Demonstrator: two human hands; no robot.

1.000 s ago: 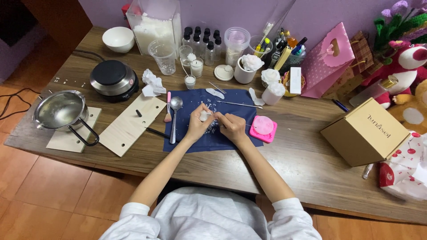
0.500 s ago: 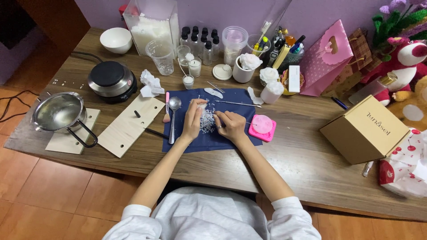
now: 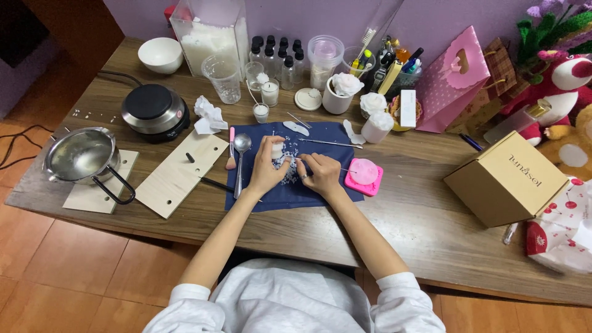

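My left hand [image 3: 267, 171] grips a small white waxy piece [image 3: 277, 148] over a dark blue mat [image 3: 266, 196] on the wooden table. My right hand [image 3: 320, 172] pinches a thin metal pick [image 3: 297, 160] whose tip points at the white piece. White crumbs [image 3: 287, 168] lie scattered on the mat between both hands. A pink mould [image 3: 364, 175] sits just right of my right hand. A metal spoon [image 3: 240, 160] and a pink-handled tool [image 3: 232, 149] lie left of my left hand.
A hot plate [image 3: 153, 111], a steel pot [image 3: 83, 156] on a board and a drilled wooden board [image 3: 180, 172] stand at the left. Jars, bottles, a wax-filled box [image 3: 209, 34] and white flower candles [image 3: 345, 86] line the back. A cardboard box [image 3: 509, 179] stands at the right.
My hands have stayed over the blue mat. The left hand has shifted slightly up and right, now holding the white piece raised; more white crumbs show on the mat.
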